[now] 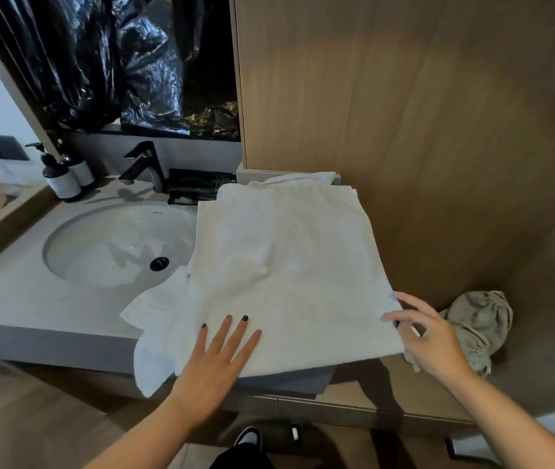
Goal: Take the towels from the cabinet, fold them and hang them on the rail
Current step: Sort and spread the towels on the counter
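A large white towel (pixel 286 265) lies folded over on the grey counter (pixel 15 296) to the right of the sink, its lower left layer hanging over the front edge. My left hand (pixel 225 353) presses flat on the towel's near edge with straight, spread fingers. My right hand (pixel 421 333) is at the towel's near right corner, fingers loosely bent against its edge; it is blurred, and a grip cannot be made out. No rail is in view.
A round white sink (pixel 113 245) with a black tap (pixel 144 164) sits to the left. Two pump bottles (pixel 62 174) stand behind it. A crumpled beige cloth (pixel 475 326) lies on the wooden shelf at right. Wooden panel (pixel 404 113) rises behind; black plastic sheeting (pixel 133 62) covers the mirror area.
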### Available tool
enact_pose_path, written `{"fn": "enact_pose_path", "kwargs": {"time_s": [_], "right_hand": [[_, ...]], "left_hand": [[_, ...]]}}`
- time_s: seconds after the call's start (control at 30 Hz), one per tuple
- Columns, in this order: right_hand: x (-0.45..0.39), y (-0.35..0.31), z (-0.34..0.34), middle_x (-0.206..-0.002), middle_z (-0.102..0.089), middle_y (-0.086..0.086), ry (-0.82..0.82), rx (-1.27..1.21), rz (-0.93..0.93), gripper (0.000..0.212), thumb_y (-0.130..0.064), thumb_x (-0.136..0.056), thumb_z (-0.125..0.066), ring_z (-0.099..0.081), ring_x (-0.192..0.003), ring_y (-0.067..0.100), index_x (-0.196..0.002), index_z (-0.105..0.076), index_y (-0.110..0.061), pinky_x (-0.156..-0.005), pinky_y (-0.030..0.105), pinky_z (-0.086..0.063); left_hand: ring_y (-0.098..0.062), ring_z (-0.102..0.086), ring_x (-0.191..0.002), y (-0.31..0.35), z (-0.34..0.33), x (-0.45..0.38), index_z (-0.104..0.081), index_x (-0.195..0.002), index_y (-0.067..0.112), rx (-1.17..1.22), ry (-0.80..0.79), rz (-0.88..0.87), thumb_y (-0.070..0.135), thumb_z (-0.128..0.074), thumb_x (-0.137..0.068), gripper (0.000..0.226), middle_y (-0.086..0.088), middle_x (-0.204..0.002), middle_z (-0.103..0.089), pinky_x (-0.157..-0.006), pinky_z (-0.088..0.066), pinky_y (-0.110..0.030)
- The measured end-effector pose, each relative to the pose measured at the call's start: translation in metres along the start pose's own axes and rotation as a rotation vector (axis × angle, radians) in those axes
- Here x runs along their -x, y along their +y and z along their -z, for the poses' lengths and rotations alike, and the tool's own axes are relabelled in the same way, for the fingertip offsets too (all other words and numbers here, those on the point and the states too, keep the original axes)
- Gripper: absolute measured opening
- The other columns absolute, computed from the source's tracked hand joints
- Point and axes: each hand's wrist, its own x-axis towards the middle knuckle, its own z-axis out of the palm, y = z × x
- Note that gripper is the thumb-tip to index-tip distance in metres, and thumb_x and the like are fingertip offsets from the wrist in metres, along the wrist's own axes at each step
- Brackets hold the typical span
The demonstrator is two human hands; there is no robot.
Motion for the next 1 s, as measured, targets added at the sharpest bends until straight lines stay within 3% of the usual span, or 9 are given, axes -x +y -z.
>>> {"fn": "enact_pose_path", "kwargs": {"time_s": [0.13, 0.27, 0.33, 0.43, 0.53, 0.63, 0.7, 0.8, 1.0], "right_hand": [[0.001, -0.008, 0.011, -0.119, -0.065, -0.019, -0.04, -0.016, 0.08, 0.036, 0.004, -0.093, -0.056, -0.058, -0.116, -0.002, -0.094, -0.076, -0.025, -0.097, 0.015, -0.047], [0.004, -0.013, 0.018, -0.104, -0.071, -0.012, -0.078, 0.057, 0.04, 0.031, -0.001, -0.093, -0.057, -0.064, -0.099, 0.009, -0.091, -0.074, -0.027, -0.081, 0.016, -0.047], [0.005, -0.012, 0.022, -0.105, -0.069, -0.013, -0.11, 0.085, 0.03, 0.025, -0.005, -0.088, -0.067, -0.062, -0.101, 0.006, -0.094, -0.073, -0.028, -0.083, 0.017, -0.047], [0.009, -0.01, 0.026, -0.109, -0.06, -0.021, -0.223, 0.243, 0.099, 0.036, -0.021, -0.074, -0.084, -0.055, -0.105, -0.002, -0.102, -0.066, -0.035, -0.086, 0.018, -0.048], [0.011, -0.009, 0.027, -0.11, -0.055, -0.022, -0.285, 0.356, 0.168, 0.045, -0.019, -0.073, -0.086, -0.053, -0.106, 0.0, -0.103, -0.061, -0.041, -0.085, 0.011, -0.046], [0.008, -0.009, 0.024, -0.098, -0.064, -0.012, -0.16, 0.27, 0.261, 0.037, -0.001, -0.079, -0.077, -0.059, -0.098, 0.003, -0.093, -0.069, -0.035, -0.08, 0.009, -0.048], [0.003, -0.018, 0.025, -0.092, -0.067, -0.009, -0.061, 0.192, 0.241, 0.031, 0.001, -0.081, -0.074, -0.061, -0.093, 0.005, -0.091, -0.073, -0.028, -0.076, 0.01, -0.048], [-0.012, -0.029, 0.031, -0.092, -0.068, -0.008, 0.054, 0.154, 0.156, 0.03, -0.001, -0.082, -0.074, -0.06, -0.09, 0.01, -0.091, -0.071, -0.03, -0.073, 0.017, -0.045], [-0.043, -0.059, 0.042, -0.091, -0.065, -0.002, 0.182, 0.093, 0.116, 0.024, -0.005, -0.086, -0.07, -0.06, -0.087, 0.014, -0.093, -0.069, -0.027, -0.071, 0.014, -0.039]], "left_hand": [[-0.041, -0.056, -0.124, -0.012, 0.018, 0.013, -0.044, -0.144, 0.013, 0.041, -0.044, -0.03, -0.004, -0.09, -0.037, 0.118, -0.017, -0.141, -0.054, -0.086, -0.055, -0.058], [-0.034, -0.062, -0.119, -0.022, 0.027, 0.023, -0.053, -0.139, 0.014, 0.098, -0.093, -0.036, -0.008, -0.089, -0.029, 0.117, -0.011, -0.134, -0.062, -0.086, -0.058, -0.047], [-0.026, -0.065, -0.115, -0.026, 0.028, 0.028, -0.061, -0.134, 0.017, 0.159, -0.127, -0.046, -0.004, -0.093, -0.028, 0.113, -0.007, -0.13, -0.065, -0.087, -0.056, -0.037], [-0.014, -0.071, -0.103, -0.04, 0.027, 0.038, -0.061, -0.13, 0.026, 0.307, -0.161, -0.003, 0.009, -0.1, -0.038, 0.1, 0.001, -0.123, -0.069, -0.083, -0.055, -0.025], [-0.014, -0.073, -0.093, -0.057, 0.032, 0.043, -0.061, -0.124, 0.033, 0.383, -0.158, 0.054, 0.013, -0.091, -0.063, 0.072, 0.006, -0.115, -0.073, -0.08, -0.06, -0.031], [-0.014, -0.073, -0.075, -0.066, 0.047, 0.036, -0.071, -0.105, 0.029, 0.346, -0.038, 0.122, 0.012, -0.086, -0.065, 0.046, 0.009, -0.095, -0.075, -0.061, -0.06, -0.03], [-0.018, -0.07, -0.068, -0.065, 0.061, 0.027, -0.07, -0.1, 0.022, 0.367, 0.082, 0.195, 0.02, -0.069, -0.077, 0.023, 0.004, -0.087, -0.072, -0.052, -0.053, -0.028], [-0.017, -0.063, -0.075, -0.068, 0.075, 0.011, -0.066, -0.103, 0.015, 0.471, 0.262, 0.322, 0.027, -0.041, -0.092, 0.031, 0.003, -0.089, -0.066, -0.066, -0.049, -0.026], [-0.006, -0.056, -0.083, -0.08, 0.096, -0.02, -0.056, -0.099, 0.022, 0.801, 0.446, 0.635, 0.018, -0.051, -0.1, 0.006, 0.012, -0.09, -0.058, -0.068, -0.039, -0.016]]}}
